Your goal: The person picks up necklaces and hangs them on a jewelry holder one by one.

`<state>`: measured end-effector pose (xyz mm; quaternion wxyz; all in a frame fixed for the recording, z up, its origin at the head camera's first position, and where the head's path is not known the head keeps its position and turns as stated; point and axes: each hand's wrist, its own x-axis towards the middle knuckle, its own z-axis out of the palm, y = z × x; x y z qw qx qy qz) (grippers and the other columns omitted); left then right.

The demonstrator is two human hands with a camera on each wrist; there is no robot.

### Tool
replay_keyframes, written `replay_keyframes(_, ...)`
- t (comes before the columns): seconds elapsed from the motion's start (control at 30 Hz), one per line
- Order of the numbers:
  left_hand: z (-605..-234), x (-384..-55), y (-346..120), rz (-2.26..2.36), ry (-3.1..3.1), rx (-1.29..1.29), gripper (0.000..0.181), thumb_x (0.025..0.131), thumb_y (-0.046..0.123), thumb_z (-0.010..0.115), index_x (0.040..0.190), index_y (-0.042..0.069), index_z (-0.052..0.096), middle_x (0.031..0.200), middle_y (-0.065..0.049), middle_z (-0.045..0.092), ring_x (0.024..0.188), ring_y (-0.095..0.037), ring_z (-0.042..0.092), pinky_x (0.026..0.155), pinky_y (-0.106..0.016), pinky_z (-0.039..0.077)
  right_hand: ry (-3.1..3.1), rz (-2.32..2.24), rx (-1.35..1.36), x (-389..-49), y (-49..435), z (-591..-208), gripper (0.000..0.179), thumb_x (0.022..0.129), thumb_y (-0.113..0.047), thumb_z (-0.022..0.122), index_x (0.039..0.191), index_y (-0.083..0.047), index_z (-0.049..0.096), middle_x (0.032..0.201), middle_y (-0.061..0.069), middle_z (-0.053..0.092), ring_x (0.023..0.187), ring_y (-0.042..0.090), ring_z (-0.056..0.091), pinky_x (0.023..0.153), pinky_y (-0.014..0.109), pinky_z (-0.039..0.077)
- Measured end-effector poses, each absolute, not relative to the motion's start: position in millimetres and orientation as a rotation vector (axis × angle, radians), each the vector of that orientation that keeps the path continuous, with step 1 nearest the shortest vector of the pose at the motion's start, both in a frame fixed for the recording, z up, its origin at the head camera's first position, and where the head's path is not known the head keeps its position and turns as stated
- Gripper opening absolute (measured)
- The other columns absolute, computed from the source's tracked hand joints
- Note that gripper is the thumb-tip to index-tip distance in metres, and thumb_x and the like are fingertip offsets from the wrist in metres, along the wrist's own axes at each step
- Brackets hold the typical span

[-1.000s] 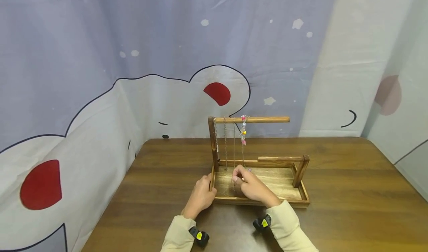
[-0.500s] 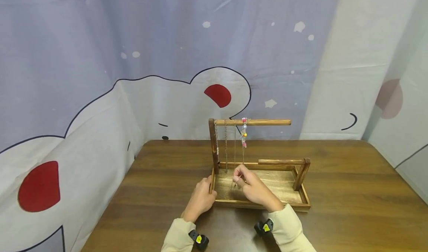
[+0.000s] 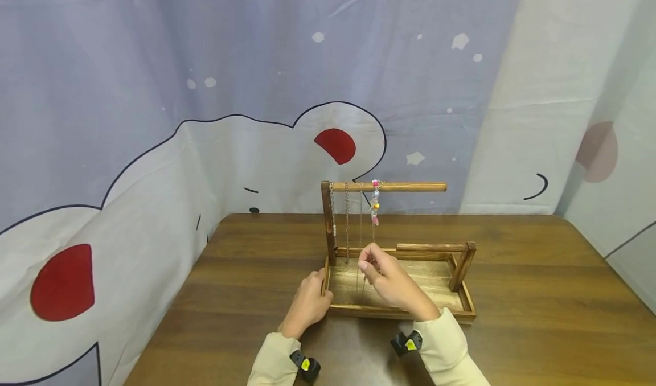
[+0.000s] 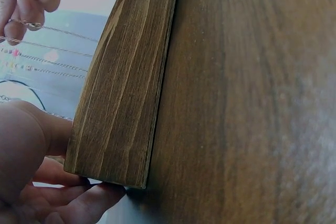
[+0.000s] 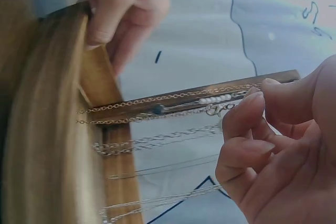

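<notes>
A wooden jewelry stand has a tray base and an upper bar with several necklaces hanging from it. My left hand grips the left end of the tray; in the left wrist view its thumb and fingers wrap the corner of the end wall. Above the tray, my right hand pinches a thin gold chain necklace between thumb and forefinger. Two strands of it dangle toward the tray floor. A bracelet with pink, white and yellow beads hangs from the bar just behind that hand.
The upper bar sticks out rightward from a left post. A shorter, lower bar extends leftward from the right post. The stand sits on a brown wooden table, with a printed curtain behind.
My right hand has risen slightly with the pinched chain, whose strands now dangle more visibly below the fingers. My left hand keeps its grip on the tray.
</notes>
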<state>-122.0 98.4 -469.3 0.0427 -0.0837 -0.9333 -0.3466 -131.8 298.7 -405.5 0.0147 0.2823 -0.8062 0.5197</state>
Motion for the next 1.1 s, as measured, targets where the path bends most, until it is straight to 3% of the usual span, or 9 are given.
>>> replay_keyframes(0.3,-467.6,-121.8,97.8,-1.041,-2.864,-0.242,0.056,0.079,0.005,0.056,0.132,-0.008,0.042,0.115,-0.023,0.055,0.101,-0.033,0.055,0.080,-0.046,0.046,-2.472,1.524,0.890,-138.0,304.1,-377.7,0.007,0.095,-0.013,0.046,0.094,-0.006,0.047,0.070,0.007,0.050,0.056,0.012,0.047,0.051,0.025,0.041)
replay_keyframes(0.63,-468.5,-122.0,98.3,-1.071,-2.877,-0.236,0.057,0.080,0.005,0.056,0.133,-0.009,0.040,0.118,-0.024,0.053,0.103,-0.033,0.055,0.081,-0.046,0.046,-2.453,1.301,0.901,-145.9,311.9,-353.8,0.005,0.095,-0.013,0.046,0.092,-0.008,0.046,0.069,0.000,0.046,0.060,0.011,0.044,0.057,0.025,0.039)
replay_keyframes(1.1,-466.5,-121.3,98.8,-1.090,-2.888,-0.237,0.056,0.081,0.005,0.055,0.133,-0.010,0.040,0.123,-0.026,0.050,0.109,-0.037,0.052,0.084,-0.048,0.045,-2.520,1.145,0.856,-159.1,326.0,-328.8,0.005,0.097,-0.014,0.042,0.095,-0.009,0.043,0.077,0.003,0.051,0.065,0.015,0.047,0.057,0.029,0.041)
